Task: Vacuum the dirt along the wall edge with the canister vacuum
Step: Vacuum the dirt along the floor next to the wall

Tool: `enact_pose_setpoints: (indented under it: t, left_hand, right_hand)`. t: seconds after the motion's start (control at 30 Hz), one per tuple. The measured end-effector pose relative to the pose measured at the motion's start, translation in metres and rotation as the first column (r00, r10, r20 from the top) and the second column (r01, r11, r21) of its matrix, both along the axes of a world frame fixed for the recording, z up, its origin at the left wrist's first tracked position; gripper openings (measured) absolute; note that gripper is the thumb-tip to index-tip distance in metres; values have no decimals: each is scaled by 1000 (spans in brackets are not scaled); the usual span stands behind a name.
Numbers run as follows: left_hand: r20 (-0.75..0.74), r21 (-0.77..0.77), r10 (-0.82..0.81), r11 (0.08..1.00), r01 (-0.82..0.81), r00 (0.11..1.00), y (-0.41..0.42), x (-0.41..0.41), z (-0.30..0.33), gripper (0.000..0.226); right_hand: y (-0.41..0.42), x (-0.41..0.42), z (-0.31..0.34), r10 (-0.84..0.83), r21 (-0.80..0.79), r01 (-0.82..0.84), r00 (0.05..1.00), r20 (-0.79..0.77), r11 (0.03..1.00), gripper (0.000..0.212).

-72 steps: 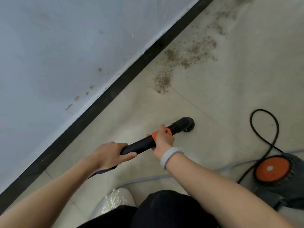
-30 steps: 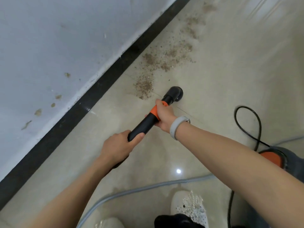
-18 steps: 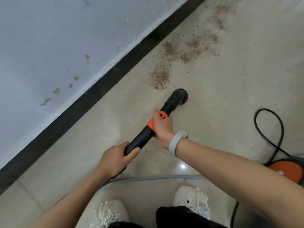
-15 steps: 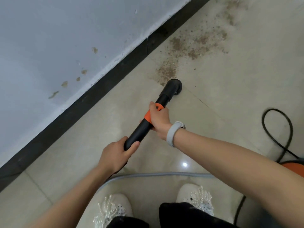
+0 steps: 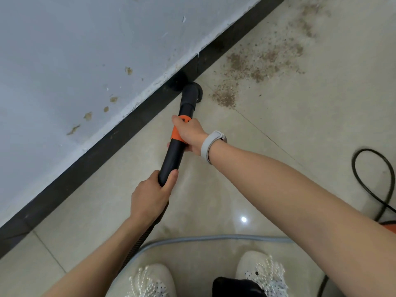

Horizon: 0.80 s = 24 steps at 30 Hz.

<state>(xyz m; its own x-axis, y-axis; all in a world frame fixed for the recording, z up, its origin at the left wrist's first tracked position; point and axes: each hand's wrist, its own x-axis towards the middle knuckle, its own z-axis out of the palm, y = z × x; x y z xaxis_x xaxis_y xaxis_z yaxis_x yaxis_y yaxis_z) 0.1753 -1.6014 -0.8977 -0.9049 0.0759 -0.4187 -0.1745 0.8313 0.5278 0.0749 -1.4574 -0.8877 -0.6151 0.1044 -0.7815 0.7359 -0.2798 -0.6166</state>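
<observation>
Hands (image 5: 150, 196) on wand (image 5: 174, 155), dirty floor (image 5: 300, 125)

From my remote seat I counted two hands, the left hand (image 5: 150, 196) and the right hand (image 5: 189, 133), on one vacuum wand (image 5: 175, 153). Two white shoes (image 5: 147, 281) stood below, with one wristband (image 5: 209, 146), one grey hose (image 5: 214, 237) and one black cord (image 5: 364, 189). Several dirt patches (image 5: 225, 97) dotted the floor.
</observation>
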Motion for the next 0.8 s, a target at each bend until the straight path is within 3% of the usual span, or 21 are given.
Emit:
enact_pose_setpoints:
  t: [0.4, 0.53, 0.8]
  left_hand:
    - [106, 29, -348, 937, 347, 931, 16, 16, -6, 42]
    - [70, -1, -323, 946, 324, 944, 14, 2, -7, 44]
    - [-63, -113, -108, 989, 101, 992, 6, -18, 0, 52]
  right_hand:
    - [42, 76, -5, -368, 110, 361, 929, 48, 926, 30]
    - [39, 61, -2, -367, 72, 364, 929, 38, 929, 30]
    - [15, 2, 4, -172, -110, 170, 985, -9, 979, 28]
